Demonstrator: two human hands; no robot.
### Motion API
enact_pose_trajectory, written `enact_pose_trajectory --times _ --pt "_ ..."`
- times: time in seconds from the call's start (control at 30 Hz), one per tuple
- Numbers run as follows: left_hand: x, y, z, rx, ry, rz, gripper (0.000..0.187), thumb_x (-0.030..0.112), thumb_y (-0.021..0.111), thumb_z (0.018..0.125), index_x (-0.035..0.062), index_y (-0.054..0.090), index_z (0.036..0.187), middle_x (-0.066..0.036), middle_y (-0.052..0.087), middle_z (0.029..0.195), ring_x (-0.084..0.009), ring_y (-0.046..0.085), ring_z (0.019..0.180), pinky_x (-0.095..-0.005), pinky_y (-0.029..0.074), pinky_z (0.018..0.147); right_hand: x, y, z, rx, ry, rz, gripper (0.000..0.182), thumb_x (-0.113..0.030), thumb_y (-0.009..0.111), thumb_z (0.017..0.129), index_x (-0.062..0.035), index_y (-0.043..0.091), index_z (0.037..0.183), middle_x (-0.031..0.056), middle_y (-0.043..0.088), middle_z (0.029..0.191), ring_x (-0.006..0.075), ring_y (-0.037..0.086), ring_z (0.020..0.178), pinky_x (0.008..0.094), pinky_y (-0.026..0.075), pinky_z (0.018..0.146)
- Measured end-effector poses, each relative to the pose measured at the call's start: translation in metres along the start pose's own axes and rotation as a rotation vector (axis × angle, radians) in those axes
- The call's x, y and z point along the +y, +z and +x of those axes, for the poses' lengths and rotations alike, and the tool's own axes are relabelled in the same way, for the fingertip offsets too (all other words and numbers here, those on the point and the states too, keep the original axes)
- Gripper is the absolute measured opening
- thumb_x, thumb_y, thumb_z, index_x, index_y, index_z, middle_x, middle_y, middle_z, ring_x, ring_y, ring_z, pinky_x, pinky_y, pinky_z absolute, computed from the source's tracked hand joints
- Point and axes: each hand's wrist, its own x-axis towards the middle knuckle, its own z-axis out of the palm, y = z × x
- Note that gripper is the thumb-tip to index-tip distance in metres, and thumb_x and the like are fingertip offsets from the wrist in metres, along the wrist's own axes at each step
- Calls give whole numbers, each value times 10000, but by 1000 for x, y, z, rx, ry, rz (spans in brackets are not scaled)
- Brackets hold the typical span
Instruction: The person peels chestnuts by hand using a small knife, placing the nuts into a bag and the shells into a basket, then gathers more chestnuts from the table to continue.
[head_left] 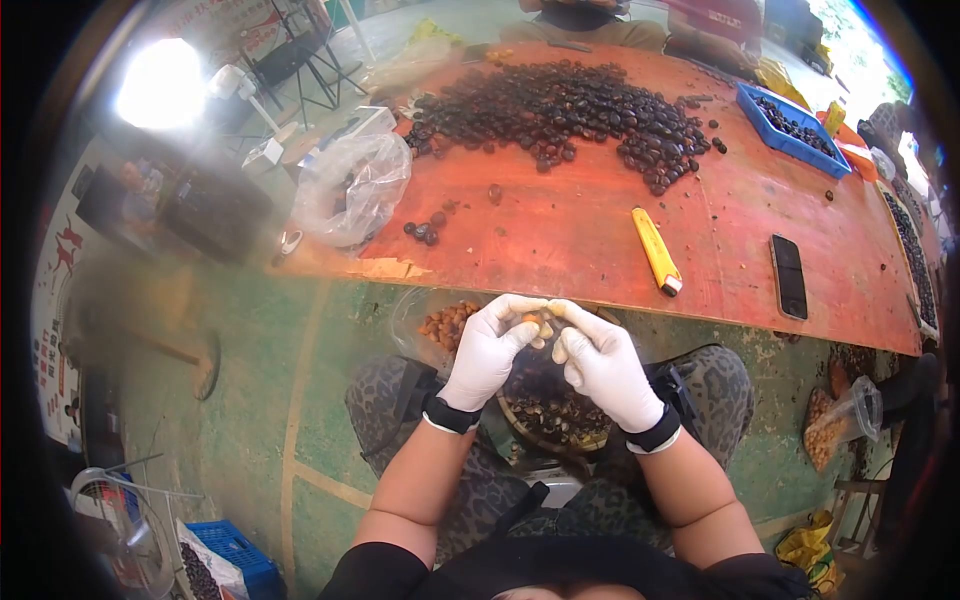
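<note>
In front of the red table's near edge, my left hand (488, 348), in a white glove, pinches a small orange-tan chestnut (536, 320) between thumb and fingers. My right hand (608, 368), also gloved, is closed against the same chestnut, its fingertips meeting those of the left; whether it holds a piece of shell is too small to tell. Below both hands, between the knees, a round basket (560, 410) contains dark shell scraps. A clear bag of peeled orange chestnuts (448, 325) lies beside my left hand, partly covered by it.
On the red table (560, 240) are a heap of dark chestnuts (570, 105), a yellow utility knife (656, 250), a phone (789, 276) and a clear plastic bag (355, 190). A blue tray (790, 135) of chestnuts stands far right. People sit across the table.
</note>
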Motion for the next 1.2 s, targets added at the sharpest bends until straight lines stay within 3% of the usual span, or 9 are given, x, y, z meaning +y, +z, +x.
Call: enact_pose_trajectory --times 0.23,0.27,0.37,0.43,0.6,0.8,0.9,1.03,1.2 --pt "-3 1 2 84 20 -105 307 83 641 960 -19 595 1246 -87 631 1191 -160 644 992 -295 531 873 -1 -9 0 99 -24 17 423 -114 465 1038 -48 476 1456 -37 563 791 11 416 535 168 338 475" --pt "-4 0 2 82 27 -138 307 77 648 954 -15 590 1241 -86 625 1198 -162 644 997 -297 531 875 6 -12 1 105 -45 -102 468 -82 500 1014 -65 451 1479 7 597 804 60 500 585 202 432 558" --pt "-3 2 2 66 49 -222 300 60 669 935 0 581 1215 -83 621 1190 -169 643 1002 -303 532 880 12 -2 -5 130 -327 -529 529 -23 541 970 -82 442 1486 81 624 839 140 597 684 262 506 690" --pt "-4 4 2 49 66 -263 282 50 682 923 13 579 1184 -78 635 1148 -172 645 991 -305 532 881 8 4 -8 99 -393 -587 562 10 566 933 -91 453 1474 176 646 917 246 658 808 308 524 786" --pt "-3 8 1 27 73 -223 240 49 699 906 24 595 1121 -71 661 1078 -177 652 963 -299 528 864 17 6 -2 88 -522 -608 545 18 570 930 -105 482 1454 190 670 1002 321 672 896 337 528 830" --pt "-3 5 0 44 78 -176 249 39 714 889 18 612 1115 -73 659 1089 -175 650 963 -294 528 858 15 9 -2 98 -400 -494 472 13 582 936 -89 550 1396 172 687 1006 221 681 882 311 520 823" --pt "-3 5 -1 53 87 -175 284 23 718 879 21 608 1141 -76 651 1118 -180 643 999 -299 531 878 8 9 -4 109 -130 -309 450 12 574 947 -86 562 1386 117 693 961 140 655 850 283 513 799" --pt "-2 7 -1 61 71 -286 329 -22 696 872 26 592 1181 -79 639 1170 -190 631 1060 -308 533 908 17 10 -3 89 -266 -330 433 -11 500 997 -87 538 1422 -30 568 827 3 418 586 159 356 530" --pt "4 11 -3 98 17 -304 338 -60 675 871 7 588 1190 -88 636 1178 -189 631 1072 -315 529 919 7 4 -2 77 -44 70 426 -54 509 1002 -51 516 1428 -7 605 808 36 519 614 186 430 550"
